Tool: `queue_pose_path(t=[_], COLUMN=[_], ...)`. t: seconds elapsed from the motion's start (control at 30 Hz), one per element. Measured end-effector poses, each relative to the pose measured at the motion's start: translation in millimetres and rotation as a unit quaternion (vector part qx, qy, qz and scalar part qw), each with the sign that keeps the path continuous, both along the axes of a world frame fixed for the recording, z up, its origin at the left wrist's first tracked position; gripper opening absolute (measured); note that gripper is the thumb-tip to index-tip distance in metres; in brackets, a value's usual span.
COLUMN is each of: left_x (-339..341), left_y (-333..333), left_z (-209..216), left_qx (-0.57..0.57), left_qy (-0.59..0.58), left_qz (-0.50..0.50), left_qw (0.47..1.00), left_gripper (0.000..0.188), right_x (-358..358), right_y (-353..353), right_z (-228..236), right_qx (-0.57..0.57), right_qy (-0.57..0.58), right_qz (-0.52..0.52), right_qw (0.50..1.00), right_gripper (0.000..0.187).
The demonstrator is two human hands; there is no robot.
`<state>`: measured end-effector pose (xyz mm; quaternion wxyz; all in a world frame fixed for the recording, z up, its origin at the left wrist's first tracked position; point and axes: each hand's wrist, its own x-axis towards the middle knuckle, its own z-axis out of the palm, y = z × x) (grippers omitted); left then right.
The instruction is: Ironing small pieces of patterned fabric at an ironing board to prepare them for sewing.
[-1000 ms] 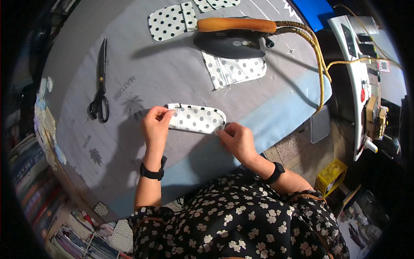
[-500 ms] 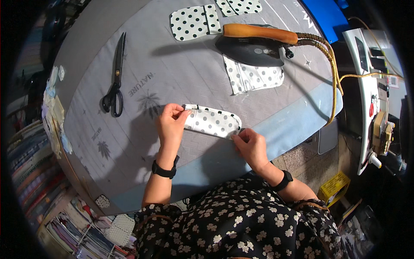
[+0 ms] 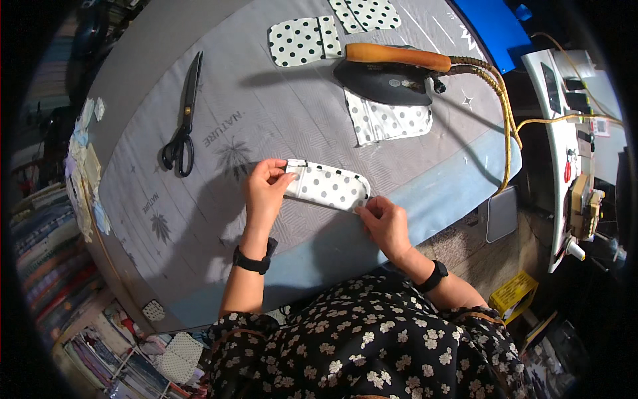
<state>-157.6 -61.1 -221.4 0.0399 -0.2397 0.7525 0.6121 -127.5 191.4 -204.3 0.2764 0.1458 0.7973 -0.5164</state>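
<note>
A folded piece of white polka-dot fabric (image 3: 327,186) is stretched between my two hands, low over the grey padded surface. My left hand (image 3: 264,189) pinches its left end near the top corner. At the lower right corner, my right hand (image 3: 385,223) grips the edge between thumb and fingers. The dots on the facing side look greyish, with darker ones along the curved upper edge. Beyond it, an iron (image 3: 389,76) with a wooden handle rests partly over another dotted piece (image 3: 392,122).
Black-handled scissors (image 3: 185,123) lie at the left. Dotted pocket-shaped pieces (image 3: 302,41) sit at the far side. Golden cords (image 3: 510,133) run from the iron along the right edge. Scraps (image 3: 86,166) hang at the left edge; a yellow crate (image 3: 515,294) stands below right.
Both hands keep their hold on the fabric and have barely moved. The whole view has shifted slightly; the scissors and iron stay in place on the surface.
</note>
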Motion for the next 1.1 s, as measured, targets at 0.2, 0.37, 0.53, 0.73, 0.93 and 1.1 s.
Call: queue_pose_path(t=[0.2, 0.37, 0.53, 0.73, 0.93, 1.1], left_x=[26.2, 63.1, 101.5, 108.8, 98.6, 86.7], left_y=[-34.6, -57.9, -50.2, -12.3, -1.2, -3.7], left_z=[17.9, 17.9, 14.6, 17.4, 2.9, 10.6], left_qx=[0.018, -0.010, 0.057, 0.144, 0.069, 0.069], left_qy=[0.022, -0.026, -0.135, -0.113, -0.062, -0.028], left_qz=[-0.100, 0.062, 0.132, 0.171, 0.162, 0.149], left_qw=[0.995, 0.998, 0.980, 0.968, 0.982, 0.986], left_gripper=[0.018, 0.020, 0.023, 0.034, 0.021, 0.018], right_x=[25.4, 31.6, -22.7, -101.8, -114.3, -123.8], right_y=[20.5, 3.8, -27.3, -66.9, -85.4, -75.4], right_z=[-2.0, 5.6, 16.9, -11.2, -5.5, -17.1], right_qx=[0.014, -0.028, 0.062, 0.083, 0.098, 0.080], right_qy=[0.346, 0.347, 0.294, 0.211, 0.186, 0.142], right_qz=[0.289, 0.342, 0.223, 0.233, 0.297, 0.296], right_qw=[0.893, 0.873, 0.927, 0.946, 0.931, 0.941], right_gripper=[0.028, 0.023, 0.014, 0.030, 0.030, 0.026])
